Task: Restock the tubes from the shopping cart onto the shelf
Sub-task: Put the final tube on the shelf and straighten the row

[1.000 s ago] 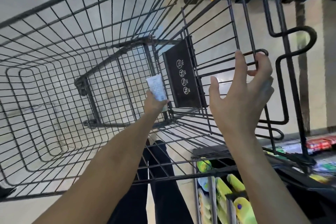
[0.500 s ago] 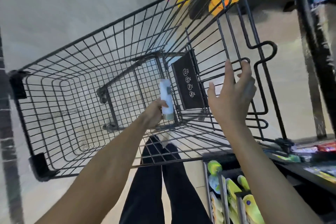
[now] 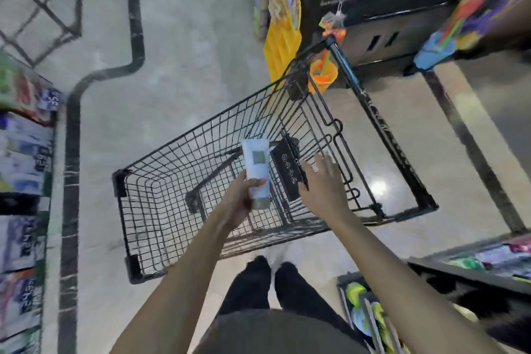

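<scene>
Left hand (image 3: 240, 204) grips white tube (image 3: 256, 172) near cap end, tube raised above cart (image 3: 178, 181). Right hand (image 3: 324, 184) spread wide, empty, near cart's child-seat flap. Cart basket looks bare. Tube not yet on shelf (image 3: 471, 267); placing remains.

Tube (image 3: 256, 174): white, with a flat crimped far end, a grey printed panel on the upper body and a pale greenish cap at the near end. It is lifted above the cart basket, long axis pointing away from the person, crimped end farthest.

Shopping cart (image 3: 184, 178): black wire basket standing on the pale floor; a black placard with white icons sits on the folding seat panel. No other tubes are discernible in the basket.

Shelf (image 3: 474, 270): dark edge at right, stocked; goods blurred.
</scene>
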A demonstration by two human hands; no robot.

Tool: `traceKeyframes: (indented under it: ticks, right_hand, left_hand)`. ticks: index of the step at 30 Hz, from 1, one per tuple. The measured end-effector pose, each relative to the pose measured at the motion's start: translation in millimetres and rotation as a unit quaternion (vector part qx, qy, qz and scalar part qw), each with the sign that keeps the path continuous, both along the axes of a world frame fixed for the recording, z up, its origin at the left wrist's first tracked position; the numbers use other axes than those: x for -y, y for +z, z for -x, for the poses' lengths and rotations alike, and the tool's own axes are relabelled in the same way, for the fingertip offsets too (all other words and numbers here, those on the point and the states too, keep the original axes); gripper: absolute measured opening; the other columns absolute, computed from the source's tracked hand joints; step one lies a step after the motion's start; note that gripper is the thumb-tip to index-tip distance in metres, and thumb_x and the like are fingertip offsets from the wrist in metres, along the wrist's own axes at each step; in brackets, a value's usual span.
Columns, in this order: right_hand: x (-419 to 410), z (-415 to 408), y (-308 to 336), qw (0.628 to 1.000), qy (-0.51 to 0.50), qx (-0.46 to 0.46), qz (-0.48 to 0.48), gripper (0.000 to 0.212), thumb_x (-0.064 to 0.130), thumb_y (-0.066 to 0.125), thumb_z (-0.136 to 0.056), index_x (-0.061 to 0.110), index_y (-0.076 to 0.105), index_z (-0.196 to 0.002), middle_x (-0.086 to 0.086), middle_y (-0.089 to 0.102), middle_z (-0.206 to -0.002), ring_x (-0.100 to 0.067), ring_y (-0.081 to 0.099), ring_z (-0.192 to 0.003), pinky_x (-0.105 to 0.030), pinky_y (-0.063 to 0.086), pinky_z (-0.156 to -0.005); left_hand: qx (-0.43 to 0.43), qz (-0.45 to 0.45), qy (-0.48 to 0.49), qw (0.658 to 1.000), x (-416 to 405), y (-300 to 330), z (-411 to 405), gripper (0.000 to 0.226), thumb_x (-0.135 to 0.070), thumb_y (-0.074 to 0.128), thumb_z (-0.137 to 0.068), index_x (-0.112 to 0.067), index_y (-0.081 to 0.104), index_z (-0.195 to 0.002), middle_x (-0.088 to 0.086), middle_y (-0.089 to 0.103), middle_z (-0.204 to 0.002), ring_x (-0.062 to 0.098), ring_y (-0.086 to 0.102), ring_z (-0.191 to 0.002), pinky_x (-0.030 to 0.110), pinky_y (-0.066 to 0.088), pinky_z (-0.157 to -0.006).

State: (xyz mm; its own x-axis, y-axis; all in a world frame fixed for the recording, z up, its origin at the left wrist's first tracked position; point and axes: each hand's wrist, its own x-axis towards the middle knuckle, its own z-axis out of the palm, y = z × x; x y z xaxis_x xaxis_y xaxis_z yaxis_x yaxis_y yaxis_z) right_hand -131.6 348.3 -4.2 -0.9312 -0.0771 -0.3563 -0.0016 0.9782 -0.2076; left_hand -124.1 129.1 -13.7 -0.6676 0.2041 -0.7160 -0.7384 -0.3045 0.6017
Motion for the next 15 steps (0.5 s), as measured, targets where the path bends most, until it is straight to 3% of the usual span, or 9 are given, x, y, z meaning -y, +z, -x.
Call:
traceKeyframes:
  ticks: [3,7,10,15]
  right_hand:
    - [-0.3,-31.5,41.7,0.997,-0.042,-0.029,0.061,0.057,0.040,0.050,-0.104,0.024,0.037,-0.157,-0.010,0.024,-0.168,-0.030,0.012,-0.157,-0.049,0.018,-0.127]
    - [-7.6,-72.5,88.4,0.987,-0.103,-0.064,0.103,0.055,0.043,0.049,-0.104,0.025,0.041,-0.155,-0.004,0.032,-0.165,-0.024,0.020,-0.155,-0.047,0.030,-0.123]
    - [-7.6,-110.7,112.6,0.978,-0.145,-0.086,0.119,0.054,0.042,0.049,-0.104,0.025,0.041,-0.155,-0.002,0.035,-0.163,-0.022,0.027,-0.152,-0.045,0.033,-0.121]
    - [11.8,-185.7,128.1,0.956,-0.240,-0.107,0.129,0.055,0.049,0.048,-0.104,0.030,0.042,-0.155,-0.001,0.038,-0.162,-0.022,0.031,-0.150,-0.044,0.034,-0.120]
  left_hand:
    - [-0.051,0.025,-0.025,0.998,-0.9,51.1,-20.0,0.058,-0.014,0.071,-0.083,-0.014,0.051,-0.137,0.017,0.060,-0.125,0.035,0.061,-0.106,0.057,0.052,-0.097]
    - [-0.095,0.063,-0.056,0.992,-0.8,89.8,-42.5,0.049,-0.009,0.064,-0.093,-0.012,0.051,-0.141,0.015,0.067,-0.123,0.037,0.066,-0.109,0.055,0.056,-0.090]
    - [-0.115,0.056,-0.088,0.988,-0.8,105.6,-61.4,0.050,-0.008,0.060,-0.097,-0.021,0.048,-0.143,0.014,0.067,-0.127,0.038,0.067,-0.112,0.058,0.057,-0.091]
    - [-0.132,0.027,-0.173,0.976,3.6,128.8,-92.0,0.047,-0.006,0.058,-0.098,-0.020,0.046,-0.142,0.016,0.068,-0.125,0.033,0.071,-0.105,0.046,0.061,-0.080]
